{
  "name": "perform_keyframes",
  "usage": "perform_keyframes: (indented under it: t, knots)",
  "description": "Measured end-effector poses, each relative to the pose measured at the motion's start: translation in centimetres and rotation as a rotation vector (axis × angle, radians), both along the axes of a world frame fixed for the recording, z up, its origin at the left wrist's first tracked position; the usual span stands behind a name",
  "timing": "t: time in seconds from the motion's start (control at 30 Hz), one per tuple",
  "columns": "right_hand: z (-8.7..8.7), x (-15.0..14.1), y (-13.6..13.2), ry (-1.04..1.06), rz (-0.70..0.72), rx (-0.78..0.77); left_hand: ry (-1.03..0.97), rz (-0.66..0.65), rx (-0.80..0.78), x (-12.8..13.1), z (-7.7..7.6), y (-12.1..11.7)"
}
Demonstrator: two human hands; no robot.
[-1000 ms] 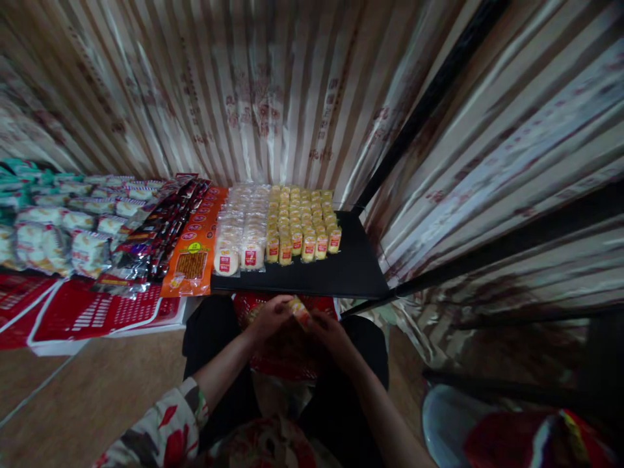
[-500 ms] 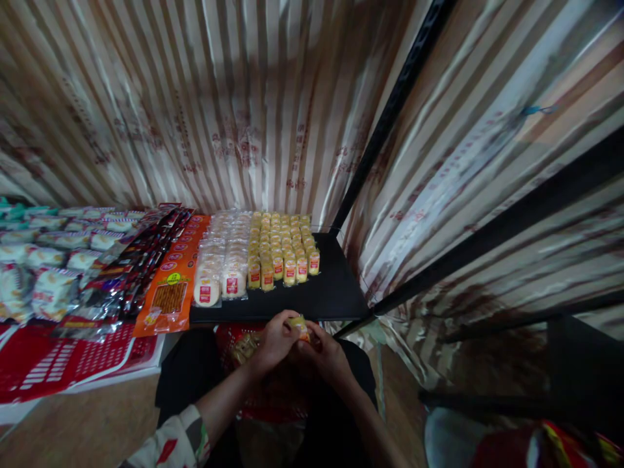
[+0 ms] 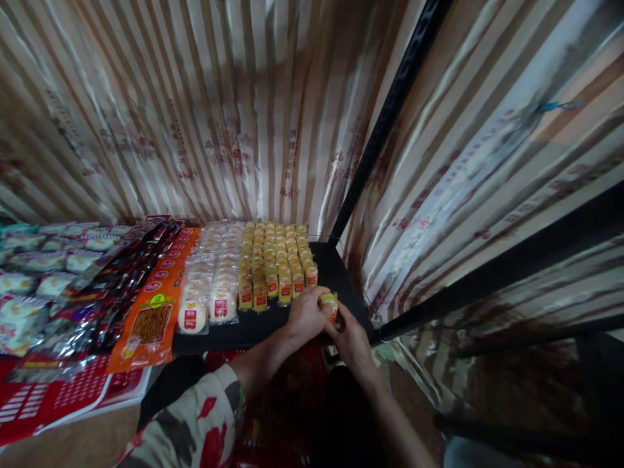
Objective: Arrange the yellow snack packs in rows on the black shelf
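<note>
Both hands close on one small yellow packet (image 3: 329, 307) — the left hand (image 3: 308, 314), its fingers curled, gripping from the left, and the right hand (image 3: 355, 337), fingers bent and partly closed, holding it from the right. The packet appears near the front edge of a black shelf (image 3: 336, 268), just right of the rows of yellow packets (image 3: 279, 260); whether it touches the shelf cannot be told. Farther left lie clear-wrapped round white packets (image 3: 209, 279), an orange bag (image 3: 152, 312) and dark-wrapped packets (image 3: 129, 276).
</note>
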State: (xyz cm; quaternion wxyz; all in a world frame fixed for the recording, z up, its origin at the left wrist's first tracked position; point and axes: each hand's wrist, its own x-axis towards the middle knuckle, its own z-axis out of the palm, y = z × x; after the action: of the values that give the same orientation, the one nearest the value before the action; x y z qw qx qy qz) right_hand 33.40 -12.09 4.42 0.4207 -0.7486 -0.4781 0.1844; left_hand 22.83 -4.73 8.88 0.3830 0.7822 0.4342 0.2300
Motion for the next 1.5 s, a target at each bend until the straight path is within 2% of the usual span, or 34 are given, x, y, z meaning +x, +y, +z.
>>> perform_keyframes:
  t: [0.17, 0.3, 0.43, 0.57, 0.67, 0.83, 1.03, 1.33, 1.5]
  knots:
    - [1.3, 3.4, 4.6, 0.038, -0.038, 0.066, 0.062, -0.084, 0.084, 4.0, 2.7, 4.8]
    - [1.5, 5.3, 9.1, -0.011, -0.12, 0.133, 0.086, -0.071, 0.197, 6.5, 3.6, 8.5]
    - [1.2, 6.6, 13.3, -0.082, -0.15, 0.107, 0.149, -0.077, 0.297, 7.7, 3.0, 12.0]
    - [0.3, 7.7, 16.5, -0.132, -0.198, 0.036, 0.238, -0.133, 0.496, 7.3, 1.8, 15.3]
    - [-0.6, 8.3, 18.5, -0.172, -0.24, -0.025, 0.325, -0.21, 0.582, 6.7, 0.9, 16.9]
    - [-1.8, 8.3, 21.2, -0.219, -0.271, -0.073, 0.423, -0.346, 0.603, 6.8, -0.2, 17.7]
    - [-3.2, 8.1, 23.0, -0.189, -0.229, -0.121, 0.49, -0.269, 0.53, 7.2, -1.9, 17.8]
    - [-4.8, 8.0, 23.4, -0.131, -0.142, 0.184, 0.47, -0.26, 0.55, 7.0, -2.8, 18.2]
    - [-5.3, 7.8, 23.8, -0.059, -0.116, 0.206, 0.454, -0.255, 0.557, 6.7, -3.3, 18.6]
